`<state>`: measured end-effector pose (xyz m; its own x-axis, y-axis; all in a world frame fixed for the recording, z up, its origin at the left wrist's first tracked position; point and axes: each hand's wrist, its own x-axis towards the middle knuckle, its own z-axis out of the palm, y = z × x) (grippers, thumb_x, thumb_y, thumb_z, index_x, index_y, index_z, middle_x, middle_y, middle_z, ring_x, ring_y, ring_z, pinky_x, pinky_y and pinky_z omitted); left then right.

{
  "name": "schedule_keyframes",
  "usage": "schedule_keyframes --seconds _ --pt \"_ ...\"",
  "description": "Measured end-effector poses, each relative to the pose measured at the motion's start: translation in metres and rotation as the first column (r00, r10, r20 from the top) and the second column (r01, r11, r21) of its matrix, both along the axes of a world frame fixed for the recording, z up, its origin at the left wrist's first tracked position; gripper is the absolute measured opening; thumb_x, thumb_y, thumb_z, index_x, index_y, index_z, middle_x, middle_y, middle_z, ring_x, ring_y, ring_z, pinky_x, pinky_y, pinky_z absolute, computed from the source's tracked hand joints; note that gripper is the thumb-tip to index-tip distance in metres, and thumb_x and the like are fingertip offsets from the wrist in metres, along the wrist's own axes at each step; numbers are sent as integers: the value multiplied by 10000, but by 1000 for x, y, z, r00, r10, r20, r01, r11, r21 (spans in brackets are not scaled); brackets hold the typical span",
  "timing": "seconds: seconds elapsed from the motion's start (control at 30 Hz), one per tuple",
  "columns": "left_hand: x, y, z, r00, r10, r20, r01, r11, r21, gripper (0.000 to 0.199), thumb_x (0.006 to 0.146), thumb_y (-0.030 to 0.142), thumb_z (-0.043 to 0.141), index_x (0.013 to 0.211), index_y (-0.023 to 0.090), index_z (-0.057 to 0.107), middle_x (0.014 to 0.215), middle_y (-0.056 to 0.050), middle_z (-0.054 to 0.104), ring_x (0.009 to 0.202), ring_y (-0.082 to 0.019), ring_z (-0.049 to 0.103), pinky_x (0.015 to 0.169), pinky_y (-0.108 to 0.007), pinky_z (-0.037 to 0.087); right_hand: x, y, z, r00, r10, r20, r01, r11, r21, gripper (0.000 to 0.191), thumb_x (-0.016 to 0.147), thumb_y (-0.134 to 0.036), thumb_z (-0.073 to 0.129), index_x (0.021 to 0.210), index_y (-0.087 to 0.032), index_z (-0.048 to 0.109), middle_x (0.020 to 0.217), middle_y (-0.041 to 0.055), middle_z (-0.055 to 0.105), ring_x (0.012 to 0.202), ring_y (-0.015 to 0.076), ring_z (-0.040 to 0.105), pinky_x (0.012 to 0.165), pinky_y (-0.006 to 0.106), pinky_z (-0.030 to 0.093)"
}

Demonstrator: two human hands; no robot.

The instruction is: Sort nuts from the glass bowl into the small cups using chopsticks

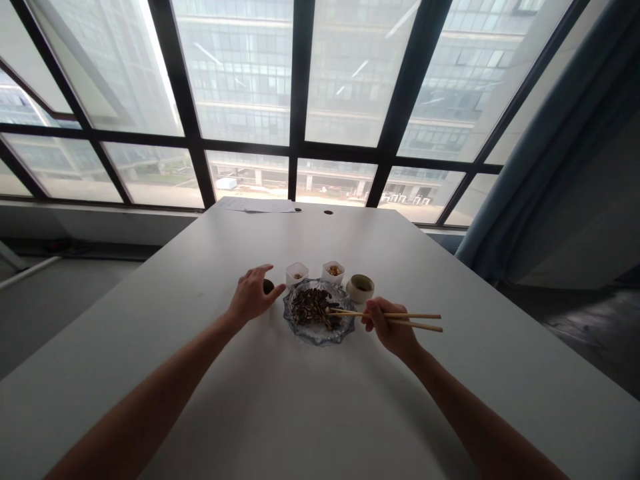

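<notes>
In the head view, my right hand [391, 327] holds a pair of wooden chopsticks [417, 316]. Their tips reach into a clear, scallop-edged glass plate [320, 340], where dark striped seeds that look like sunflower seeds [311, 307] are heaped. A small pale piece is at the tips; whether they pinch it I cannot tell. To the left of the plate, my left hand [250, 293] is open, thumb and fingers spread around a small dark cup [269, 287] that it partly hides. Contact with that cup is unclear.
Behind the plate stand two small white cups, one [297, 275] with a few bits inside, another [333, 272] with brownish-yellow pieces. A beige round cup [360, 289] is at the plate's right. Papers [257, 205] lie at the far end of the white table [300, 413], before windows.
</notes>
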<state>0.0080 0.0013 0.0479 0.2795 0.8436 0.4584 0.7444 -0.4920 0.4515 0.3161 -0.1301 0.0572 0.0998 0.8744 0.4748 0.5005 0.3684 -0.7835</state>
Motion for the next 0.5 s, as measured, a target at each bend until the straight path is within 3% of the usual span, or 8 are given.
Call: schedule_keyframes --seconds 0.07,0.2,0.3,0.5 --pt "19 2 13 997 -28 -76 28 1000 -9 590 870 531 608 1328 164 542 1364 -165 621 1283 -338 560 1107 -506 398 -2 1 -3 997 -36 -76 35 999 -14 532 946 -629 502 656 -192 591 526 45 650 408 140 602 406 234 478" --pt "49 9 28 981 -64 -184 31 984 -175 657 836 504 672 1366 153 507 1327 -181 645 1238 -350 601 1057 -478 442 -6 1 -4 989 -63 -131 60 998 -25 544 940 -648 500 653 -193 586 507 43 640 396 138 592 395 229 470" --pt "56 16 27 982 -63 -178 25 977 -210 641 820 422 706 1365 154 500 1308 -185 656 1200 -340 632 1018 -446 475 -7 -1 -4 994 -44 -101 44 999 0 533 953 -629 492 653 -197 577 497 35 630 386 134 582 384 224 461" --pt "51 25 15 997 -46 -61 38 990 -136 623 801 374 740 1335 154 506 1201 -163 700 1099 -299 683 960 -402 524 -3 -4 -3 999 -33 -27 35 998 56 494 985 -566 479 675 -197 587 514 36 650 393 137 610 392 220 481"
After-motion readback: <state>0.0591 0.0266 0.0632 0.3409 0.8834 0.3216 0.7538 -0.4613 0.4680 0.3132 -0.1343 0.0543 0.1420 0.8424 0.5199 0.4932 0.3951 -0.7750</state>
